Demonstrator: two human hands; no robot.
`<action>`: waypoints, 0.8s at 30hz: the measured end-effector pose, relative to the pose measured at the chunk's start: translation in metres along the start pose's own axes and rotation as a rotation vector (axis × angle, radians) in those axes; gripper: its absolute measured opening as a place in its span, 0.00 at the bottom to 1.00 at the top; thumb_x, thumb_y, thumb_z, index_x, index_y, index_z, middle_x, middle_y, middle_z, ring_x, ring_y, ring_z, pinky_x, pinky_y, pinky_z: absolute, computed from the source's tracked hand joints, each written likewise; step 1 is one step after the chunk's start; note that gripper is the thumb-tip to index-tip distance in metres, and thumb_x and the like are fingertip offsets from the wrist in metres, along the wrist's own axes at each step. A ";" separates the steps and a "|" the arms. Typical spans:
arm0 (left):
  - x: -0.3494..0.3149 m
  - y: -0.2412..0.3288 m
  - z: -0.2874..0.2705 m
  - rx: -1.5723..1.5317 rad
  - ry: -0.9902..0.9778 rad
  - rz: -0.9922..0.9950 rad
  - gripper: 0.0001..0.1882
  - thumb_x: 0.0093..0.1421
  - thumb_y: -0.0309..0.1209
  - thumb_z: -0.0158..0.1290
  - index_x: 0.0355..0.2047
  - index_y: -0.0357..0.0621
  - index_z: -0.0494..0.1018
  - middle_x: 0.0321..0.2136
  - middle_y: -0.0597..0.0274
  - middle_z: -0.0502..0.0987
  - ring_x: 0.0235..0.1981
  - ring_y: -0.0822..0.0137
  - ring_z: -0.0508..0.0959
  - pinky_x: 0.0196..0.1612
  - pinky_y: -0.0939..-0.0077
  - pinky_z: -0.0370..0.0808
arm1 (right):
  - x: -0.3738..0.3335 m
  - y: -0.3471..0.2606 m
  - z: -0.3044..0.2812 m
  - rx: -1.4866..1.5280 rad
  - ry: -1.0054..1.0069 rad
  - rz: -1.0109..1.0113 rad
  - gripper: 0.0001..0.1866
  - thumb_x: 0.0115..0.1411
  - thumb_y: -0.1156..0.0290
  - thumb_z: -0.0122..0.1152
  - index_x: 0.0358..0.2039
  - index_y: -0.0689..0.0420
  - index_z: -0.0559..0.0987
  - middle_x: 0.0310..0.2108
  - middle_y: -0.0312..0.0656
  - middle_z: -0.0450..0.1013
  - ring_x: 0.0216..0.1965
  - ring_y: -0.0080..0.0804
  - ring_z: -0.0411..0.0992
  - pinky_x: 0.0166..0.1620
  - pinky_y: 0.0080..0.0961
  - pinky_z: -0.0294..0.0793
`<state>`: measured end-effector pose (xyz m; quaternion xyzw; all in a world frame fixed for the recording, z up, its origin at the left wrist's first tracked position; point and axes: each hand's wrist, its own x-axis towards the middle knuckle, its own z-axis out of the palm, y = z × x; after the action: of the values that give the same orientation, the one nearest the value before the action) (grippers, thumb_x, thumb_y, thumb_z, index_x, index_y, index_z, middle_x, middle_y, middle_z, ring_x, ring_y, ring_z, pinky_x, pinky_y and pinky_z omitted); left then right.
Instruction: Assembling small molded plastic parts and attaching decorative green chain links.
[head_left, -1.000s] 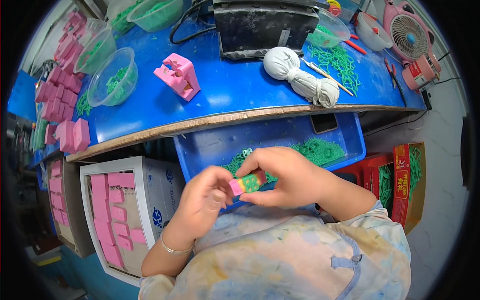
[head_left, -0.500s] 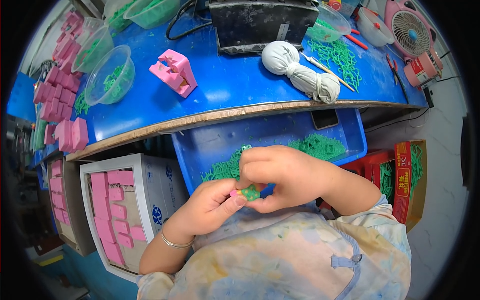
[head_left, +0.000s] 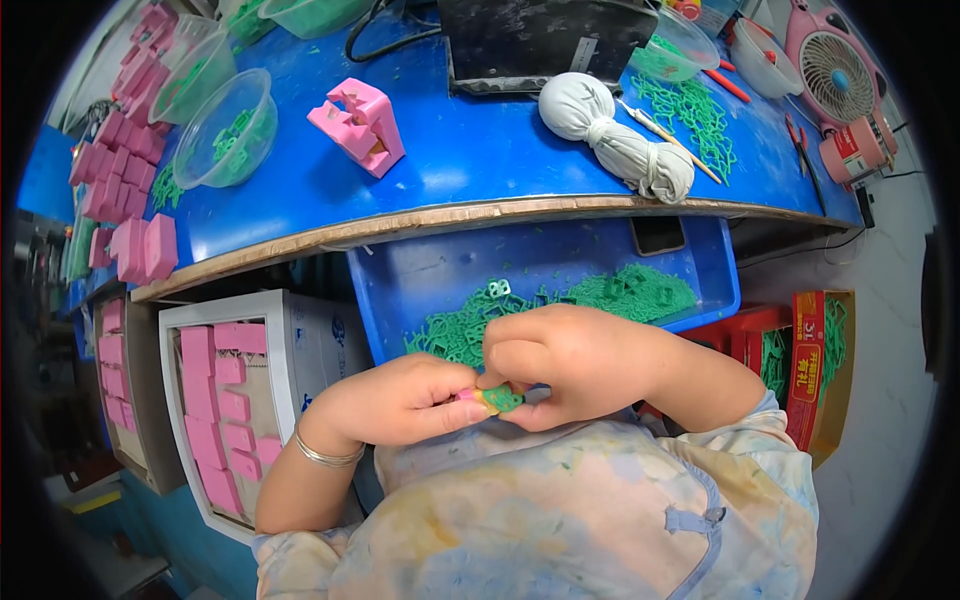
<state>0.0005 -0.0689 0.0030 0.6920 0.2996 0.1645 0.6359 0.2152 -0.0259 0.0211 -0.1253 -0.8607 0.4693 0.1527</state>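
Close to my body, over the near edge of the blue tray (head_left: pixel 712 290), both hands meet at a small green, yellow and pink piece (head_left: pixel 502 398). The pink end lies between the thumb and fingers of my left hand (head_left: pixel 415 398), which is closed on it. My right hand (head_left: pixel 555 365) is closed too, its thumb and fingertips pinching the green end. Much of the piece is covered by my fingers, so its exact kind cannot be made out. Green scraps (head_left: pixel 635 292) lie in the tray beyond my hands, with a small pale-green square piece (head_left: pixel 498 288) on top.
On the blue table (head_left: pixel 480 160) stand a pink block mould (head_left: pixel 360 125), a tied white cloth bundle (head_left: pixel 612 135), a black machine (head_left: pixel 540 45) and plastic bowls (head_left: pixel 225 130). A box of pink blocks (head_left: pixel 205 420) is at left, a box with green scraps (head_left: pixel 825 360) at right.
The view has shifted slightly. My hands have moved a little toward my body, still holding the small piece, and the pale-green square piece in the tray shows more fully beyond my right fingers.
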 end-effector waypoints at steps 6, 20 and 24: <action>0.001 0.001 -0.015 -0.017 -0.198 -0.050 0.14 0.62 0.37 0.45 0.28 0.37 0.69 0.14 0.62 0.65 0.16 0.70 0.63 0.20 0.73 0.62 | 0.000 -0.003 0.004 -0.063 0.025 0.010 0.13 0.42 0.71 0.63 0.24 0.59 0.67 0.25 0.44 0.64 0.28 0.45 0.67 0.30 0.36 0.68; -0.001 0.001 -0.078 1.111 1.165 0.171 0.15 0.61 0.33 0.44 0.21 0.36 0.63 0.20 0.54 0.63 0.25 0.54 0.65 0.29 0.64 0.61 | -0.004 0.019 0.008 0.420 0.467 0.074 0.16 0.46 0.77 0.65 0.37 0.62 0.74 0.33 0.39 0.68 0.32 0.24 0.68 0.36 0.22 0.69; -0.002 -0.006 -0.097 1.430 1.193 -0.095 0.16 0.59 0.36 0.46 0.21 0.36 0.63 0.23 0.54 0.64 0.28 0.52 0.65 0.32 0.60 0.61 | 0.002 0.016 0.016 0.748 0.581 0.063 0.18 0.48 0.83 0.62 0.42 0.65 0.72 0.41 0.42 0.67 0.41 0.27 0.69 0.44 0.24 0.69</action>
<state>-0.0613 0.0062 0.0107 0.7072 0.6349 0.2429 -0.1943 0.2080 -0.0292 -0.0002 -0.2140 -0.5499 0.6970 0.4074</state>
